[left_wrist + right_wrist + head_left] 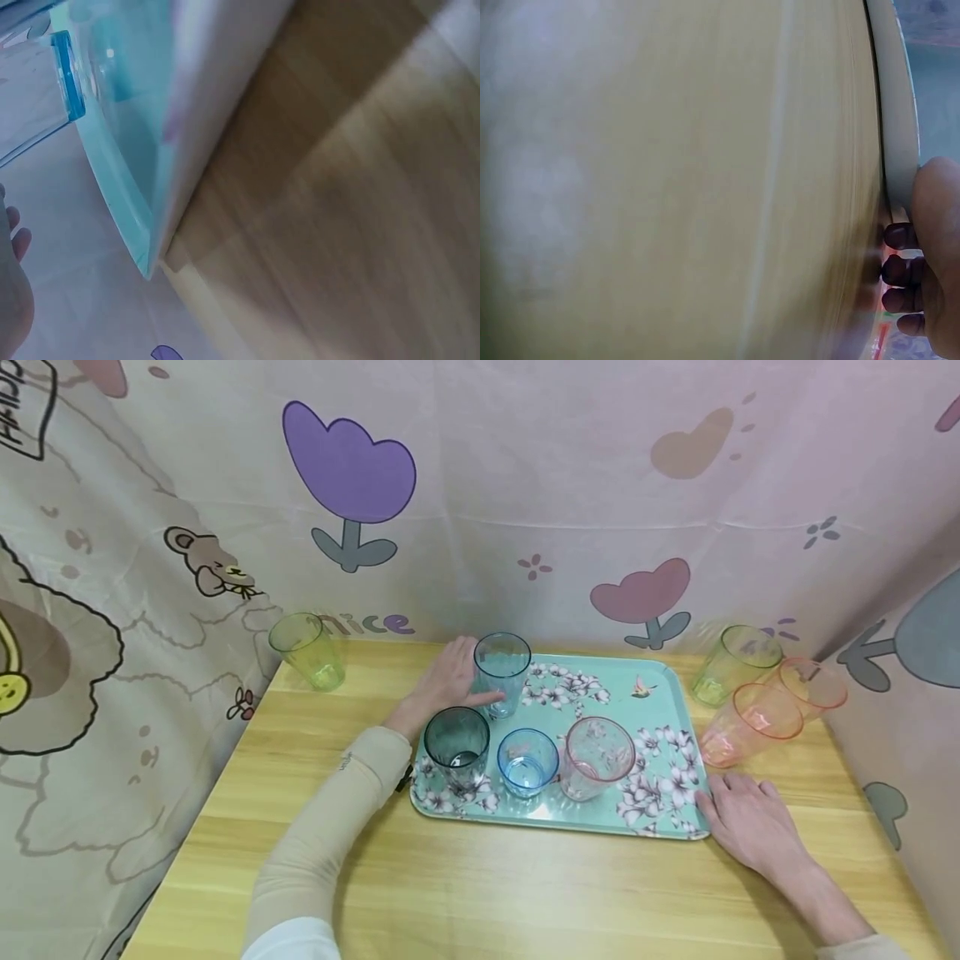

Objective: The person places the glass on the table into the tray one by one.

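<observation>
My left hand [444,675] is beside a clear blue tumbler [502,658] at the back left of the turquoise flowered tray [551,818]. Its thumb extends across the tumbler's front, while the other fingers lie along the left side. The left wrist view shows the tumbler's thick blue base [69,79] close to the tray's rim. My right hand [750,822] rests on the table, its thumb at the tray's front right corner. A dark grey tumbler [456,747], a short blue glass [528,764] and a pink tumbler [597,760] stand along the tray's front.
A yellow-green tumbler [309,652] stands at the table's back left. Right of the tray are another yellow-green tumbler [731,664] and two orange-pink tumblers, the nearer one [750,727] leaning. A patterned cloth [480,560] hangs behind the wooden table [525,893].
</observation>
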Action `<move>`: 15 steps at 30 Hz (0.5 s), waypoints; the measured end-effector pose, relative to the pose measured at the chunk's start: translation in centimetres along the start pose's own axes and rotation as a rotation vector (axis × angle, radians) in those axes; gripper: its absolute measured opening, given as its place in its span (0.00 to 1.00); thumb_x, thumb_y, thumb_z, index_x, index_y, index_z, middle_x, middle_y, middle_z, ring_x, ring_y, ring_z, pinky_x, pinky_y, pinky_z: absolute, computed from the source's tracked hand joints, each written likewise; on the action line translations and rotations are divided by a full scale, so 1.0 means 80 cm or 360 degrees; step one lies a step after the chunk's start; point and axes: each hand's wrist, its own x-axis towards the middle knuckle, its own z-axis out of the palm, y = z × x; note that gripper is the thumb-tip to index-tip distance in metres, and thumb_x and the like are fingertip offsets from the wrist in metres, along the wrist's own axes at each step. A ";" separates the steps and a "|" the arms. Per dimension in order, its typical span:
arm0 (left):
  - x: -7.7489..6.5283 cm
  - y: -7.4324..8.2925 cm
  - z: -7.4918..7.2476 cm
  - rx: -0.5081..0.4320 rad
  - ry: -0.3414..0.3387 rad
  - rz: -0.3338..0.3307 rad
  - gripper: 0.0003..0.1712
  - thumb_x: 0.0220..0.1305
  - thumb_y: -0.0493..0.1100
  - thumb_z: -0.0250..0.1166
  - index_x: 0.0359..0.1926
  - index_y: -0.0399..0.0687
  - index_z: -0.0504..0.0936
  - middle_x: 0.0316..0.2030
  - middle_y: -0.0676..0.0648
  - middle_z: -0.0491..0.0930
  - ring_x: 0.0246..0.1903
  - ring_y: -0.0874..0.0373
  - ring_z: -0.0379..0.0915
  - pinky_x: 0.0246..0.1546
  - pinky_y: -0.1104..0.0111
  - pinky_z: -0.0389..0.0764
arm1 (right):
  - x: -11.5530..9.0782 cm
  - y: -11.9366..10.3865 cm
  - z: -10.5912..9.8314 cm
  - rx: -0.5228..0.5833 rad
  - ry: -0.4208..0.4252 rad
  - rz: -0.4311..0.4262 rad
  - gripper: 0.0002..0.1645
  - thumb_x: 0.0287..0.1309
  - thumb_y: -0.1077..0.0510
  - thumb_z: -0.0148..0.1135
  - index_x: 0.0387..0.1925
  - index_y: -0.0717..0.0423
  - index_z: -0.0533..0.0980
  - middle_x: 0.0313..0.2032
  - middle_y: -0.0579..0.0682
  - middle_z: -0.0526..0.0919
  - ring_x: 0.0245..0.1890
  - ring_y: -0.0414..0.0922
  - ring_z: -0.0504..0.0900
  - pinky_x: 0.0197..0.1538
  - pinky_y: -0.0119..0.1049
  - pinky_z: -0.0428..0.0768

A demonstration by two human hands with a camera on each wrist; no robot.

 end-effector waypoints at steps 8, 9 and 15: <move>0.001 0.001 0.002 0.0028 -0.0113 0.0021 0.51 0.56 0.70 0.74 0.57 0.28 0.70 0.43 0.37 0.73 0.42 0.46 0.67 0.43 0.60 0.71 | -0.002 0.000 0.001 -0.0005 0.0033 -0.0012 0.15 0.72 0.50 0.59 0.42 0.58 0.80 0.39 0.60 0.85 0.43 0.62 0.84 0.39 0.51 0.67; 0.001 0.002 0.002 0.0040 -0.0130 0.0024 0.51 0.56 0.70 0.74 0.57 0.28 0.69 0.43 0.37 0.73 0.42 0.46 0.67 0.43 0.60 0.72 | -0.001 0.000 0.001 -0.0004 0.0031 -0.0013 0.15 0.72 0.50 0.58 0.43 0.59 0.80 0.39 0.60 0.85 0.43 0.62 0.84 0.39 0.51 0.67; 0.005 0.004 0.001 0.0114 -0.0198 0.0041 0.56 0.57 0.73 0.72 0.62 0.26 0.68 0.47 0.36 0.75 0.43 0.46 0.69 0.44 0.60 0.75 | 0.000 0.000 0.001 -0.0005 0.0012 -0.0009 0.17 0.73 0.50 0.58 0.46 0.61 0.80 0.41 0.61 0.85 0.44 0.64 0.84 0.40 0.52 0.67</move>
